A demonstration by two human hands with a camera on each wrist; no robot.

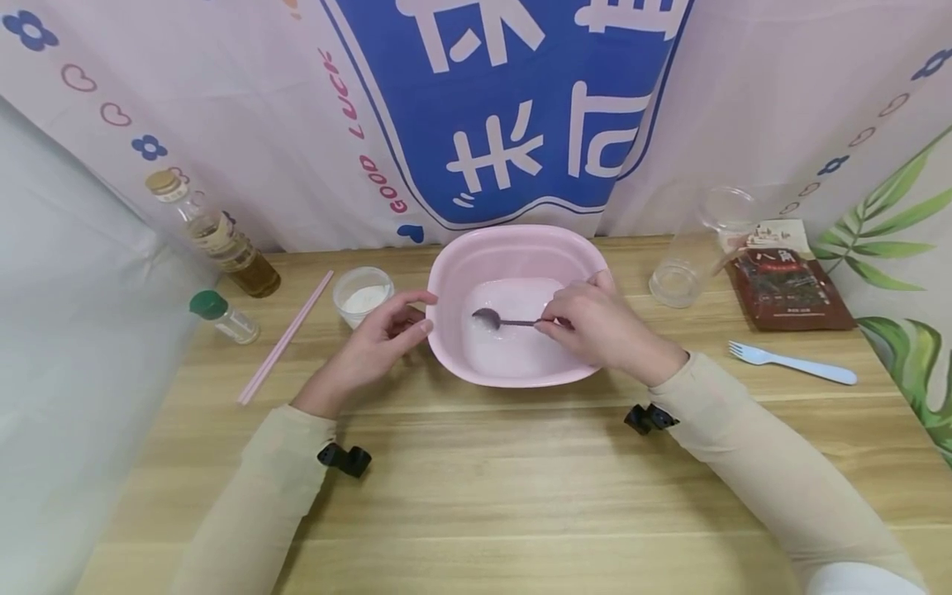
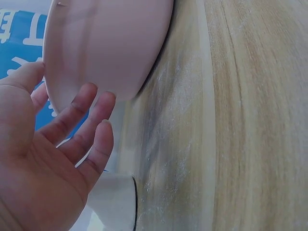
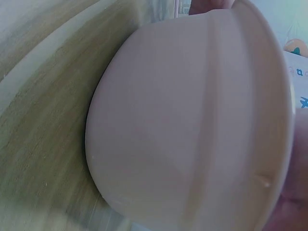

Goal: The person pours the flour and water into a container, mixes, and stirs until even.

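A pink plastic basin [image 1: 513,380] stands on the wooden table, with white, wet-looking contents [image 1: 513,355] across its bottom. Inside it lies the bowl of a dark metal spoon [image 1: 487,318], whose handle my right hand [image 1: 595,322] pinches from the right side. My left hand [image 1: 379,335] is at the basin's left rim, its fingertips touching there; in the left wrist view that hand [image 2: 43,149] has loosely bent, spread fingers around the basin's edge [image 2: 110,43]. The basin's outer wall [image 3: 159,120] fills most of the right wrist view and hides the spoon.
Left of the basin are a tub of white powder [image 1: 363,293], pink chopsticks [image 1: 286,339], a green-capped shaker [image 1: 223,316] and an oil bottle [image 1: 223,244]. To the right stand a clear plastic cup [image 1: 675,283], brown spice packet [image 1: 792,289] and blue fork [image 1: 792,362]. A printed curtain [image 1: 283,124] hangs behind.
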